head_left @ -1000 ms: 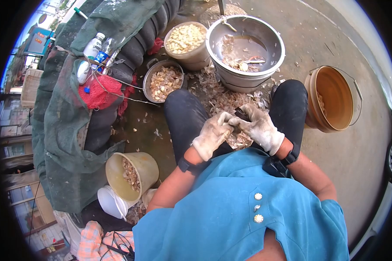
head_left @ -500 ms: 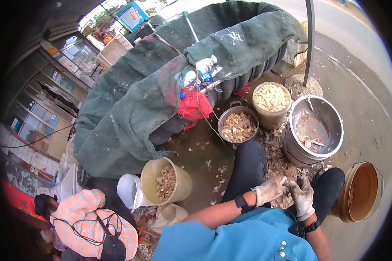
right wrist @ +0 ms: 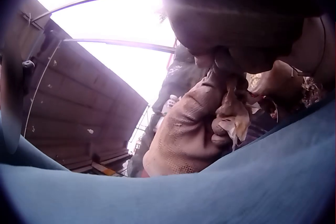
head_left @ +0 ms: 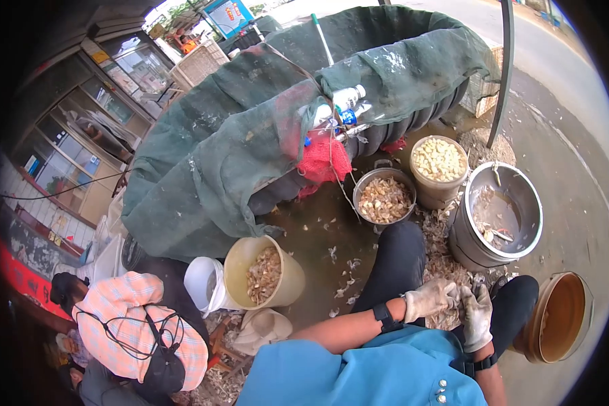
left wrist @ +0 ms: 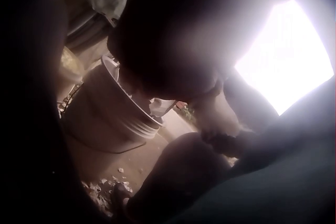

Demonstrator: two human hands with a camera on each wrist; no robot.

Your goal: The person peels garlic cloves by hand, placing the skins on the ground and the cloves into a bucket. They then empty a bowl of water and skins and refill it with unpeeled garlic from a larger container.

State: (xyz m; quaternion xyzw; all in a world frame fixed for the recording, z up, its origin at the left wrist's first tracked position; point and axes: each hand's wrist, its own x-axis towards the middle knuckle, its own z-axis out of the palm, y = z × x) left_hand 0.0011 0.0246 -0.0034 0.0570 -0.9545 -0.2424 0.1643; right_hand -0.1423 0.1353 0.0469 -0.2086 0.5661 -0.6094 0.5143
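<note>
Two gloved hands meet between the knees in the head view. The left hand [head_left: 430, 299] has its fingers curled, and the right wrist view shows that glove [right wrist: 184, 132] pinching a clove-like piece with papery skin [right wrist: 234, 120]. Touching or nearly touching it, the right hand [head_left: 477, 317] grips a small dark object, mostly hidden by its fingers. Below the hands lie loose papery skins [head_left: 443, 267]. Pale peeled cloves [head_left: 440, 159] fill a round bucket, and a metal pot [head_left: 386, 199] holds unpeeled-looking ones. The left wrist view is very dark.
A metal basin [head_left: 536, 223] with water and scraps sits beyond the knees, a brown bucket [head_left: 561, 318] at right. Leftward are a cream bucket [head_left: 287, 277], a white bucket [head_left: 201, 284] and a person in a checked shirt [head_left: 142, 318]. Green netting [head_left: 203, 169] drapes behind.
The head view has swung left, bringing the seated person into sight and shifting the hands rightward in the picture. Both hands stay close together, their fingers slightly changed in pose.
</note>
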